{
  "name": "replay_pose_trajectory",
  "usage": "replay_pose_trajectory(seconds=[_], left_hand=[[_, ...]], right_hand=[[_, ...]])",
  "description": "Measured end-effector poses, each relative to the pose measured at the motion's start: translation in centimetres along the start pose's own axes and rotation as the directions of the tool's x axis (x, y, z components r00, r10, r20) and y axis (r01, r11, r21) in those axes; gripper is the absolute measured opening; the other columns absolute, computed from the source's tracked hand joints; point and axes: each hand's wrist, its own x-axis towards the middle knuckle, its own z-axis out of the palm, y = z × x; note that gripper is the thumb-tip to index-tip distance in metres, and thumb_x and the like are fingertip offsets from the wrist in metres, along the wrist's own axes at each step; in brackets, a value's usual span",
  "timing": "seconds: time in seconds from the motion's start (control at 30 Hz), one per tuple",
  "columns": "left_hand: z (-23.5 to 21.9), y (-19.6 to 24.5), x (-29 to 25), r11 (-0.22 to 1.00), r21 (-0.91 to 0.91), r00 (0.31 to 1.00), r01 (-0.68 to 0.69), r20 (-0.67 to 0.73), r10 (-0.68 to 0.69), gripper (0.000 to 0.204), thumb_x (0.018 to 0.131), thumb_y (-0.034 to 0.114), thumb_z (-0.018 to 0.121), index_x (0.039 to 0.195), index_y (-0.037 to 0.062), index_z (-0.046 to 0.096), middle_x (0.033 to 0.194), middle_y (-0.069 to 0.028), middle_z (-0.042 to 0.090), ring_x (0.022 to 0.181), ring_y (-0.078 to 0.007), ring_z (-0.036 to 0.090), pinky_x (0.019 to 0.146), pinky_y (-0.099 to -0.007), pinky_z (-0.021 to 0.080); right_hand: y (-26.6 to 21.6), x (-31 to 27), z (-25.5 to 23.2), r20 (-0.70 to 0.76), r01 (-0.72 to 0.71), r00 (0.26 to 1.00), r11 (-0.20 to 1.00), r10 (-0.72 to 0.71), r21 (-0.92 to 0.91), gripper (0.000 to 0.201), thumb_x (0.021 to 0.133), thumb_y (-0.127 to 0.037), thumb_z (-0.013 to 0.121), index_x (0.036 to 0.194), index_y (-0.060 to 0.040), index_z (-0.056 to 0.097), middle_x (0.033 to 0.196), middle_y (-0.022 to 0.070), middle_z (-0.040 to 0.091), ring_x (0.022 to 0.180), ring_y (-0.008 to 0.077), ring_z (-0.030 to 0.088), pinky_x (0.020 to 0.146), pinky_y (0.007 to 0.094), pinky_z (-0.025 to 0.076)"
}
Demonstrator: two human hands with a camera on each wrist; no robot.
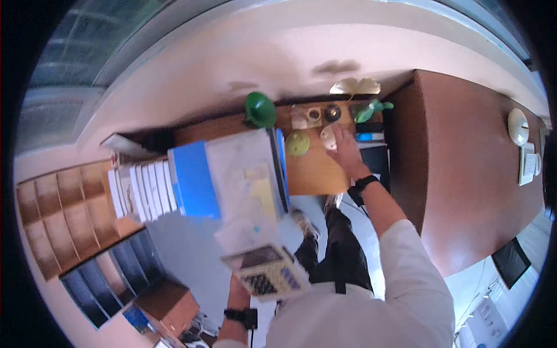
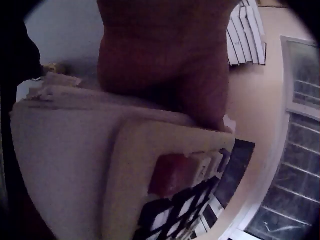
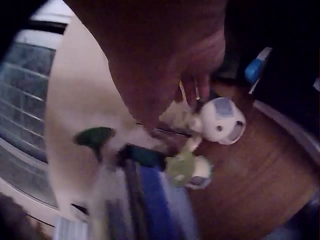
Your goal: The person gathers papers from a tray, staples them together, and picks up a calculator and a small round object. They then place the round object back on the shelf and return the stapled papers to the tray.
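My left hand (image 2: 160,60) grips the edge of a beige calculator (image 1: 267,277) with dark and purple keys, together with whitish papers (image 2: 60,150) behind it. The calculator hides most of that hand in the head view. My right hand (image 1: 348,153) reaches over the desk with fingers extended at a small white round ornament (image 1: 329,137), fingertips right at its side. In the right wrist view this white ornament (image 3: 222,121) shows a pale label and a small hole. Beside it stands a similar yellow-green ornament (image 1: 298,144).
Left of the ornaments, blue and clear folders (image 1: 238,168) lie beside a row of white books (image 1: 148,188). A green funnel-shaped thing (image 1: 260,110), a dark round object (image 1: 332,113) and a green figurine (image 1: 369,111) stand along the wall. A tall brown cabinet (image 1: 458,168) rises at right.
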Motion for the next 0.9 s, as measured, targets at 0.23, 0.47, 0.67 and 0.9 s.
replay_pose_trajectory(seconds=[0.23, 0.47, 0.67, 0.9], left_hand=[[5.8, 1.7, 4.5, 0.999, -0.002, 0.984, 0.032, 0.175, -0.031, 0.035, 0.097, 0.027, 0.048, 0.125, 0.0047, 0.052, 0.115, -0.0102, 0.063, 0.099, -0.0218, 0.063, 0.083, -0.0373, 0.054], [7.8, 2.1, 4.4, 0.975, 0.181, 0.981, -0.128, 0.167, 0.097, 0.041, 0.1, 0.035, 0.045, 0.127, 0.0041, 0.047, 0.114, -0.0097, 0.061, 0.102, -0.02, 0.061, 0.086, -0.0356, 0.052], [3.6, 3.1, 4.5, 0.961, 0.244, 0.976, -0.128, 0.206, 0.077, 0.048, 0.099, 0.038, 0.045, 0.131, 0.0027, 0.042, 0.122, -0.012, 0.056, 0.11, -0.0224, 0.057, 0.093, -0.0384, 0.049], [-3.0, 5.7, -0.1, 0.984, 0.125, 0.989, -0.127, 0.097, 0.115, 0.069, 0.095, 0.056, 0.038, 0.141, 0.005, 0.031, 0.14, -0.0148, 0.043, 0.125, -0.0314, 0.046, 0.105, -0.0462, 0.039]], right_hand=[[-12.3, -12.5, -8.3, 0.498, -0.453, 0.867, 0.389, -0.016, 0.802, 0.042, 0.099, -0.039, 0.044, 0.115, -0.003, 0.058, 0.097, 0.005, 0.059, 0.084, 0.0124, 0.056, 0.07, 0.0272, 0.048], [-16.8, -20.6, -8.5, 0.528, -0.533, 0.845, 0.17, 0.077, 0.829, 0.041, 0.103, -0.035, 0.037, 0.127, -0.0068, 0.052, 0.111, 0.0002, 0.059, 0.101, 0.0102, 0.054, 0.092, 0.0305, 0.043], [-16.9, -22.9, -7.2, 0.591, -0.546, 0.787, -0.247, 0.174, 0.8, 0.03, 0.1, -0.027, 0.044, 0.119, -0.0049, 0.054, 0.105, 0.002, 0.061, 0.098, 0.0117, 0.057, 0.089, 0.0271, 0.045], [-6.3, -21.1, -2.8, 0.402, -0.381, 0.778, -0.147, 0.482, 0.913, 0.03, 0.101, -0.027, 0.043, 0.117, -0.0035, 0.053, 0.107, 0.0045, 0.063, 0.098, 0.0147, 0.061, 0.086, 0.0312, 0.05]])
